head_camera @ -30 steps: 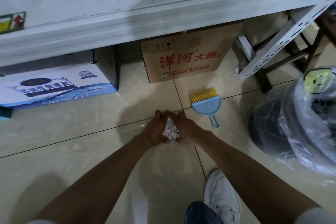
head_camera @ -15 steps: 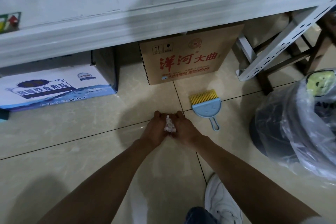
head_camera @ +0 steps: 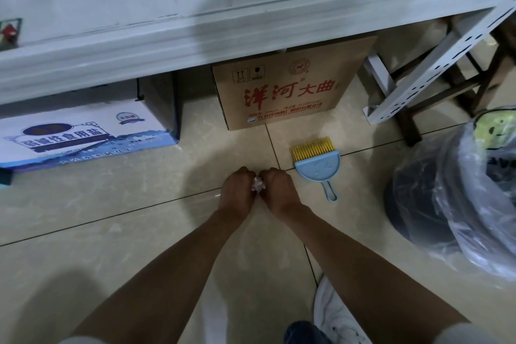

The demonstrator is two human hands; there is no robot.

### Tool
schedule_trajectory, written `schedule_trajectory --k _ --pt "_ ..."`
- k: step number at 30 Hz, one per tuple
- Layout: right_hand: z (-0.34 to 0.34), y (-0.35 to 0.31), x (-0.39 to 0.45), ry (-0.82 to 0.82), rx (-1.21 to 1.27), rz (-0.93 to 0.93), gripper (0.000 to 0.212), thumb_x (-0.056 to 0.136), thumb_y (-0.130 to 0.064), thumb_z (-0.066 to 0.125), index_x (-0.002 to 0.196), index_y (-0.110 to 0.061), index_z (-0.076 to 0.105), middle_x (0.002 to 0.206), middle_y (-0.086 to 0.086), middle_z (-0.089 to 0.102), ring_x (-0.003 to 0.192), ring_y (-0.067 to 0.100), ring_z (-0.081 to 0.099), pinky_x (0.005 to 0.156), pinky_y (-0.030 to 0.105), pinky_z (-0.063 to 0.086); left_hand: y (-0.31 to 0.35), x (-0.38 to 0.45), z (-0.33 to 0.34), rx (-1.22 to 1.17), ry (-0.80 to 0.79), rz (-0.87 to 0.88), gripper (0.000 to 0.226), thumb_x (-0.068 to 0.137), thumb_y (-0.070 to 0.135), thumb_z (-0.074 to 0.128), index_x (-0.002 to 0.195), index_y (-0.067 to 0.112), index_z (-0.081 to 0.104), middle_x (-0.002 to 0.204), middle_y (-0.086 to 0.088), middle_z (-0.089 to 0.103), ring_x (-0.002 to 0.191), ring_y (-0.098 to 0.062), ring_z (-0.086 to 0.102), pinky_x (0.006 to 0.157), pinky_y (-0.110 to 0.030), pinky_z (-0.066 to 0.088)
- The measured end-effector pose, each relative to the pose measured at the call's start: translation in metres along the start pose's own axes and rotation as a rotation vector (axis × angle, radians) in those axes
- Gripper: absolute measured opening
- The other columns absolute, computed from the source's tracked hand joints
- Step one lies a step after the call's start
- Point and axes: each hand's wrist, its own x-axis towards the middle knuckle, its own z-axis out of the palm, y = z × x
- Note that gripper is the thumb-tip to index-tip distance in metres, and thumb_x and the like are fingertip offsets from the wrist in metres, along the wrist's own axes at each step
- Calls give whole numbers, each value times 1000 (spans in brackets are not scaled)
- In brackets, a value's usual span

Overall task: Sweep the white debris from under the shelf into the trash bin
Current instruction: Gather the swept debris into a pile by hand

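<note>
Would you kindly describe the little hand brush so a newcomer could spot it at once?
Find the brown cardboard box with red characters under the white shelf. On the floor tile just in front of it, right of the right hand, lies the hand brush. It alone has yellow bristles and a pale blue looped handle.

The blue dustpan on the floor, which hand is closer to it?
Right. The right hand sits just left of the blue dustpan, apart from it; the left hand is farther left, with the white debris pressed between both.
</note>
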Motion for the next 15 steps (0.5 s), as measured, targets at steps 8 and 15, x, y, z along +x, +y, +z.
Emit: schedule_trajectory --k 8,15 --pt "-16 -6 13 -21 -3 23 17 87 -2 53 94 3 68 102 21 70 100 33 64 83 34 48 7 9 -14 48 -40 -5 14 73 11 62 79 0 70 87 -23 71 86 -39 65 72 -37 48" --pt "-64 -20 22 -20 7 17 14 79 -6 66 87 5 70 98 23 70 97 33 66 77 29 48 24 21 -54 80 -7 61 10 77 10 68 78 0 69 87 -22 71 86 -37 66 71 -36 45"
